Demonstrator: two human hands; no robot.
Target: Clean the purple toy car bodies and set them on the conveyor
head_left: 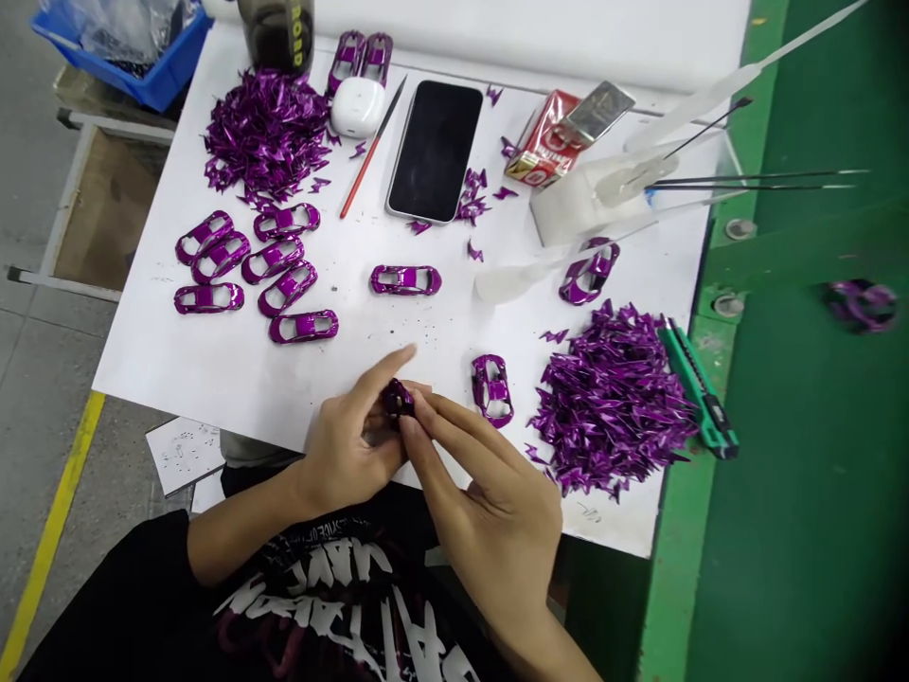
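Near the front edge of the white sheet, my left hand (353, 438) is closed around a small purple toy car body (398, 400). My right hand (483, 474) pinches at the same car body with thumb and fingers; whether it also has a small part between the tips cannot be seen. Just right of my hands lies another purple car body (492, 390). Beyond them a single car body (405, 280) rests sideways on the sheet. A large heap of small purple zigzag pieces (614, 403) spreads to the right of my right hand.
Several car bodies (304, 327) lie at left below a second purple heap (266, 133). Behind are a phone (435, 152), a red thin brush (373, 147), a white earbud case (358, 106) and a red cigarette pack (543, 139). A green cutter (700, 388) lies at the right edge.
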